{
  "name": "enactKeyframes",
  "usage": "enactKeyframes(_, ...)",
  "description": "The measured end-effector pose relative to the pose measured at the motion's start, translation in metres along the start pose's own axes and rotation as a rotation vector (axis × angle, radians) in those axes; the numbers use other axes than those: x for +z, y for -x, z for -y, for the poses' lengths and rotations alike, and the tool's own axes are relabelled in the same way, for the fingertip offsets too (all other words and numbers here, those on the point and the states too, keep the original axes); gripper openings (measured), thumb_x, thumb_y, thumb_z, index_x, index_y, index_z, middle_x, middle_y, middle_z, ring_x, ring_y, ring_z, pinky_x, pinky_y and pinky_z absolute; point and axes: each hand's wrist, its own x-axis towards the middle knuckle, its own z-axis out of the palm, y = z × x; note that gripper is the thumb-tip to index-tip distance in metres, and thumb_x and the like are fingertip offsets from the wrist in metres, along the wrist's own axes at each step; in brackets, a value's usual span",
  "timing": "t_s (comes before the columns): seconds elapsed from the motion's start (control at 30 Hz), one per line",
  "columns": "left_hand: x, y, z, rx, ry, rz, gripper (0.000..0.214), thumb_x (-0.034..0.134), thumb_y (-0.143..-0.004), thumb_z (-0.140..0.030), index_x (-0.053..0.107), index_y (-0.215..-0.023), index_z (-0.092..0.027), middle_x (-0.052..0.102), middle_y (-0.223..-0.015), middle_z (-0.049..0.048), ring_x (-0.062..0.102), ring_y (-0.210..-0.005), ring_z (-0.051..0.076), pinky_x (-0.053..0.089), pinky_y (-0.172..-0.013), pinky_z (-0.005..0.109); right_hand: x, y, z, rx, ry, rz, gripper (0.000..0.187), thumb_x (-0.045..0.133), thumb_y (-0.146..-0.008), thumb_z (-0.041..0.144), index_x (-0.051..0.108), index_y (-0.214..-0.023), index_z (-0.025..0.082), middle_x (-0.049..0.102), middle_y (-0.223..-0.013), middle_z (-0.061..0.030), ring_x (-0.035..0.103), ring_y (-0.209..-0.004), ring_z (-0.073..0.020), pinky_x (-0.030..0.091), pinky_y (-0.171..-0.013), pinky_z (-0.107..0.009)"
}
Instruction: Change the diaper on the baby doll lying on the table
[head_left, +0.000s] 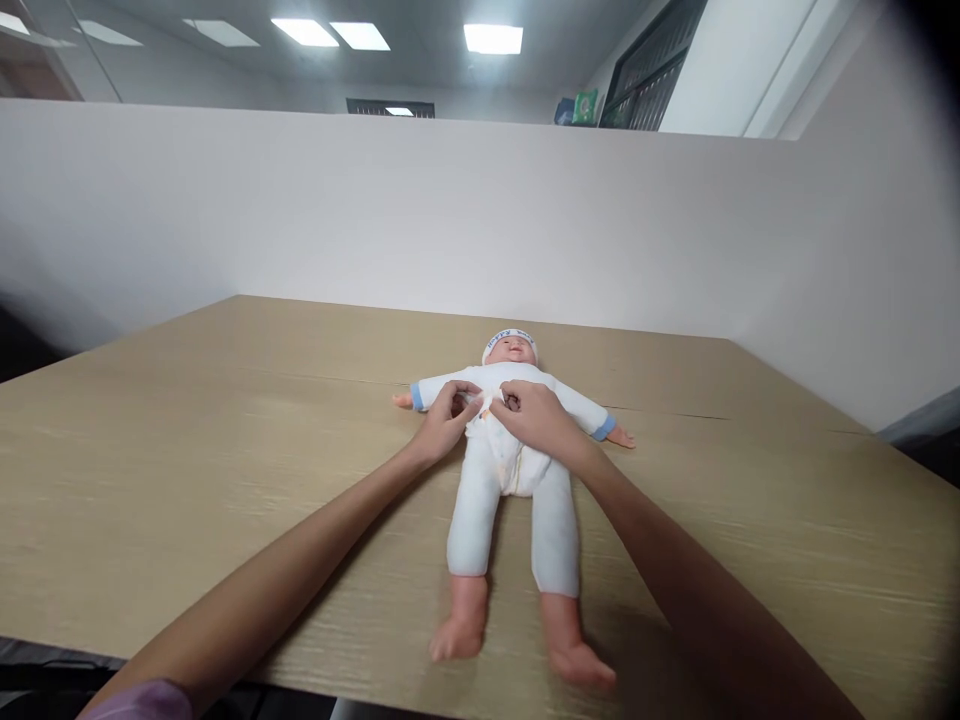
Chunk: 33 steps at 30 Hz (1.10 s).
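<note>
A baby doll (555, 530) in a white suit with blue cuffs lies on its back, feet toward me and arms spread. It wears a white lettered cap (510, 334). Around its hips is a white diaper (514, 465) with small coloured marks on the front. My left hand (448, 415) pinches the diaper's upper edge on the left side of the doll's belly. On the other side, my right hand (534, 412) has its fingers curled closed on the diaper's waist edge. Both hands partly cover the waistband, so the tabs there are hard to make out.
The doll rests on a wide wooden table (225, 450) with a seam across it. A white wall (375, 210) stands behind the table, with glass above it. A green package (585, 107) shows beyond the glass at the upper right.
</note>
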Motion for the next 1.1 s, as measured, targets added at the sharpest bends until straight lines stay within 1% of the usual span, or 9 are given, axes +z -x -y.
enactKeyframes(0.1,0.001,-0.001,0.003,0.014,0.026,-0.001,0.040,0.069,-0.093,-0.053,0.063,-0.115,-0.020,0.067,-0.114,0.0069,0.060,-0.089,0.019,0.048,-0.079,0.031,0.003,0.001,0.003,0.013,0.012,-0.042,0.036,0.060,-0.087,0.036,0.036,-0.064,0.023,0.048,-0.062,0.0047,0.042,-0.061,-0.0135,0.027,-0.061,-0.031)
enactKeyframes(0.23,0.002,0.002,0.001,0.046,0.018,0.007,0.038,0.069,-0.093,-0.049,0.063,-0.116,-0.020,0.065,-0.115,0.0063,0.057,-0.088,0.017,0.047,-0.081,0.030,0.010,0.001,0.003,0.026,0.066,-0.089,0.039,0.059,-0.091,0.045,0.038,-0.066,0.023,0.052,-0.064,0.0033,0.043,-0.063,-0.0145,0.027,-0.062,-0.031)
enactKeyframes(0.4,0.003,0.006,-0.001,0.027,-0.033,-0.031,0.043,0.066,-0.095,-0.046,0.057,-0.128,-0.019,0.060,-0.130,0.0093,0.058,-0.097,0.018,0.048,-0.090,0.031,0.006,0.000,-0.001,0.001,0.062,-0.066,0.035,0.052,-0.094,0.034,0.036,-0.065,0.023,0.050,-0.065,0.0028,0.042,-0.064,-0.0150,0.027,-0.064,-0.031)
enactKeyframes(0.5,0.002,0.008,0.000,0.016,-0.076,-0.049,0.046,0.066,-0.096,-0.046,0.055,-0.132,-0.019,0.060,-0.130,0.0100,0.059,-0.101,0.019,0.049,-0.093,0.033,-0.003,0.001,0.000,-0.036,-0.005,-0.009,0.033,0.051,-0.093,0.032,0.035,-0.065,0.024,0.045,-0.063,0.0041,0.041,-0.064,-0.0148,0.028,-0.063,-0.031)
enactKeyframes(0.67,0.000,0.009,0.000,0.042,-0.096,-0.040,0.040,0.067,-0.095,-0.045,0.060,-0.124,-0.018,0.062,-0.122,0.0092,0.059,-0.101,0.020,0.048,-0.095,0.035,-0.012,0.005,0.001,-0.035,-0.091,0.024,0.031,0.054,-0.089,0.029,0.034,-0.066,0.024,0.039,-0.063,0.0055,0.039,-0.064,-0.0140,0.027,-0.062,-0.031)
enactKeyframes(0.8,0.000,0.008,0.001,0.003,-0.071,-0.048,0.041,0.069,-0.093,-0.048,0.062,-0.121,-0.019,0.064,-0.115,0.0076,0.060,-0.100,0.020,0.048,-0.093,0.034,-0.008,0.004,-0.009,-0.022,-0.183,-0.022,0.025,0.055,-0.083,0.024,0.034,-0.070,0.024,0.039,-0.065,0.0067,0.038,-0.064,-0.0134,0.029,-0.062,-0.029)
enactKeyframes(0.9,0.000,0.006,0.001,-0.008,-0.032,-0.073,0.039,0.073,-0.089,-0.049,0.064,-0.113,-0.019,0.064,-0.113,0.0070,0.061,-0.096,0.019,0.049,-0.088,0.033,-0.007,0.002,-0.013,-0.037,-0.208,-0.069,0.023,0.055,-0.083,0.022,0.034,-0.073,0.025,0.038,-0.067,0.0070,0.038,-0.064,-0.0136,0.030,-0.063,-0.029)
enactKeyframes(1.0,0.000,0.006,-0.009,-0.035,-0.028,-0.111,0.038,0.074,-0.086,-0.047,0.065,-0.111,-0.020,0.065,-0.112,0.0071,0.061,-0.093,0.019,0.050,-0.085,0.032,-0.013,0.008,-0.003,-0.053,-0.235,-0.130,0.023,0.054,-0.086,0.023,0.034,-0.074,0.025,0.041,-0.069,0.0059,0.040,-0.064,-0.0140,0.033,-0.064,-0.029)
enactKeyframes(1.1,-0.003,0.019,-0.037,-0.031,-0.124,-0.197,0.034,0.071,-0.089,-0.041,0.064,-0.116,-0.022,0.066,-0.117,0.0072,0.061,-0.096,0.020,0.049,-0.085,0.033,-0.027,0.034,0.015,-0.073,-0.300,-0.170,0.023,0.056,-0.091,0.026,0.038,-0.076,0.025,0.047,-0.073,0.0043,0.045,-0.066,-0.0143,0.038,-0.065,-0.029)
